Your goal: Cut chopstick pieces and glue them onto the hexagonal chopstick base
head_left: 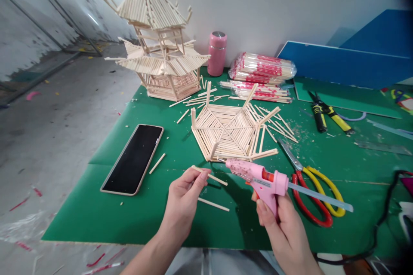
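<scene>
Between the thumb and fingers of my left hand (187, 193) is a short wooden stick (217, 178), tilted down to the right. My right hand (280, 219) grips the handle of a pink glue gun (258, 176), a clear glue stick poking out of its back. The gun's nozzle points left, close to the front edge of a hexagonal stick panel (226, 131), which has short stick posts at its corners. Another loose stick (214, 204) lies on the green mat just right of my left hand.
A stick pagoda (163, 58) stands at the back left, beside a pink bottle (217, 53) and bagged sticks (261, 68). A phone (133, 159) lies left. Scissors (314, 187), pliers (329, 114) and a black cable (380, 215) are on the right. Blue boards (342, 64) lean behind.
</scene>
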The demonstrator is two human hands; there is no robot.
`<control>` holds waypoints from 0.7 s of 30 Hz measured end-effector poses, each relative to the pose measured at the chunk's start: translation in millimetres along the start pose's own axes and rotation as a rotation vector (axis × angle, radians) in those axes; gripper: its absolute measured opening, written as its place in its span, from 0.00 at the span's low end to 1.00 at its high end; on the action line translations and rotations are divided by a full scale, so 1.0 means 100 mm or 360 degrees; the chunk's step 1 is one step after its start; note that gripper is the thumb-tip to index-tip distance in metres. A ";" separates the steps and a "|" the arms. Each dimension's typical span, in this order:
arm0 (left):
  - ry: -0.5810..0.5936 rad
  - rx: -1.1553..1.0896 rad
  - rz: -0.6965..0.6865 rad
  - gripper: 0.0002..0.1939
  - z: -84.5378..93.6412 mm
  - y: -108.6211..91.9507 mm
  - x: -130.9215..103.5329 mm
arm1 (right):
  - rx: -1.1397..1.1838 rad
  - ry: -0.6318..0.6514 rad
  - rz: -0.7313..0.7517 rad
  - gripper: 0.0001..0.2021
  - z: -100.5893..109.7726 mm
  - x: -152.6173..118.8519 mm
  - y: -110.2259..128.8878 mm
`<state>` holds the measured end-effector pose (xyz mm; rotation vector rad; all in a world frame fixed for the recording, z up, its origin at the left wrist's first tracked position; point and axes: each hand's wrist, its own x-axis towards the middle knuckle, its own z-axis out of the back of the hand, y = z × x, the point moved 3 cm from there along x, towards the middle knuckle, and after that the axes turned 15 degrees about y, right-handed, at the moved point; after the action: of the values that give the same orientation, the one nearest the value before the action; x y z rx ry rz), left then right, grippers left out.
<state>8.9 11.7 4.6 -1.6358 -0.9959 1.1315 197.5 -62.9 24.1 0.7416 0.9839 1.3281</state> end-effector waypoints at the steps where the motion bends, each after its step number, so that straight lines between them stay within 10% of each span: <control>1: 0.0001 -0.0003 -0.0001 0.09 0.00 0.00 0.00 | 0.0004 0.0023 0.0010 0.14 0.00 0.01 0.00; 11: -0.0031 -0.0011 0.0027 0.07 0.01 0.00 -0.02 | 0.0599 -0.0091 -0.0162 0.14 0.08 -0.06 0.02; 21: -0.0015 -0.0019 0.0006 0.06 0.00 0.00 0.00 | 0.0319 -0.0196 -0.0285 0.13 0.38 -0.38 -0.46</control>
<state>8.7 11.2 4.6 -1.6436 -1.0082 1.1388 253.1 -102.3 4.8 0.8554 1.0680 1.0273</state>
